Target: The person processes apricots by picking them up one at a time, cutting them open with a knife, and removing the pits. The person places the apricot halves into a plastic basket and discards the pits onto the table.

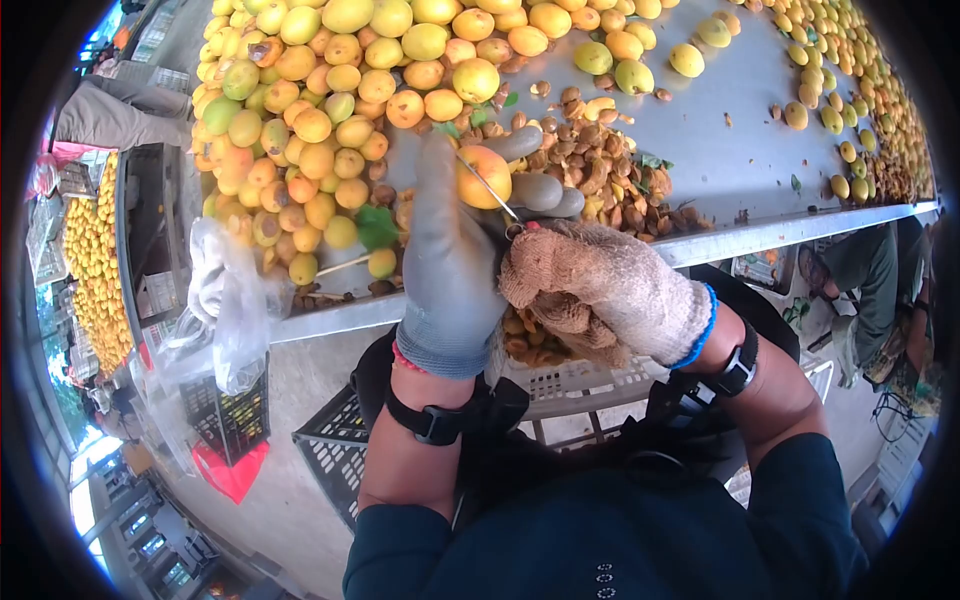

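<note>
My left hand (450,255), in a grey coated glove, holds an orange-yellow apricot (494,168) between thumb and fingers above the table edge. A thin metal blade or rod (487,187) with a reddish end lies across the fruit. The closed fist of my right hand (610,285), in a stained knitted glove with a blue cuff, grips this tool; its handle is mostly hidden. Just beyond my hands lies a pile of brown pits and fruit scraps (605,175). A heap of whole apricots (330,125) spreads to the left. Cut fruit pieces (530,345) show below my right hand.
The metal table (730,150) has a raised front rim, with more apricots (850,80) at far right. A clear plastic bag (225,310) hangs at left above a red bag (232,468). Crates (335,450) stand below. Another person (860,290) is at right.
</note>
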`<state>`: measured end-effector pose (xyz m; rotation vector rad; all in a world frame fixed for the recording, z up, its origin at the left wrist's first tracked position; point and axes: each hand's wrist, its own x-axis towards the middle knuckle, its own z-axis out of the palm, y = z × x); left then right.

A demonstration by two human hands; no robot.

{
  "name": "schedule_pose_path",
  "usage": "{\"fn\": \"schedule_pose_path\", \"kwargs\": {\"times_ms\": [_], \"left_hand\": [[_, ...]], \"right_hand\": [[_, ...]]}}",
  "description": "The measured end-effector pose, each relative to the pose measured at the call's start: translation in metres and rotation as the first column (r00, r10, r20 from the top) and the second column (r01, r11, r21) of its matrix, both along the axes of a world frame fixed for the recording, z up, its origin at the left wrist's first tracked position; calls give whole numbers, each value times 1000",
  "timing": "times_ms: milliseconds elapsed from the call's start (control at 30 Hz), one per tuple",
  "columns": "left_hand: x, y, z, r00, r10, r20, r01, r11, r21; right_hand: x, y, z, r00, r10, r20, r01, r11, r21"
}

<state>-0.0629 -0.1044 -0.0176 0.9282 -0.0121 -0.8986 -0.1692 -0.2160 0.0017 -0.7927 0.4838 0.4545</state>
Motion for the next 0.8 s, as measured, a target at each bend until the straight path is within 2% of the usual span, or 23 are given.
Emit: {"fn": "schedule_pose_path", "kwargs": {"times_ms": [67,133,167,233,267,367,400,500,567,600,667,700,733,800], "left_hand": [[-3,3,10,982,-25,186,-7,985,170],[-3,4,4,989,10,148,-36,985,169],[-2,4,0,991,27,129,-49,985,167],[5,6,-7,996,66,-57,-62,996,72],[9,8,-10,985,81,-150,-78,997,26],[16,8,-13,992,70,-102,-71,997,-6],[15,4,-8,985,158,-63,-152,983,101],[19,5,-10,974,187,131,-198,978,71],[31,9,-6,944,280,173,-295,953,67],[35,12,-4,926,324,193,-342,937,66],[33,18,-10,925,182,334,-230,967,111],[28,18,-14,915,97,391,-163,977,139],[18,12,-9,921,39,387,-133,967,219],[4,4,-8,905,-82,418,-60,948,314]], "right_hand": [[-1,2,-3,1000,-21,19,22,999,-27],[-2,7,-11,996,-47,69,50,998,-49],[-2,7,-13,1000,-4,31,7,997,-77],[0,9,-15,996,80,-50,-86,988,-128],[2,9,-14,996,71,-47,-76,991,-110],[5,6,-9,999,45,-26,-46,997,-57],[5,3,-5,999,39,-15,-39,999,-23],[-3,-20,-4,985,159,-61,-153,984,90],[-6,-35,12,978,188,-90,-197,974,-113],[-10,-35,13,994,105,-42,-112,963,-245],[-9,-32,5,958,-180,223,218,963,-159],[-8,-30,1,887,-302,350,349,934,-78],[-1,-36,-3,795,-288,534,429,889,-160],[8,-43,0,652,-388,651,528,849,-23]]}}
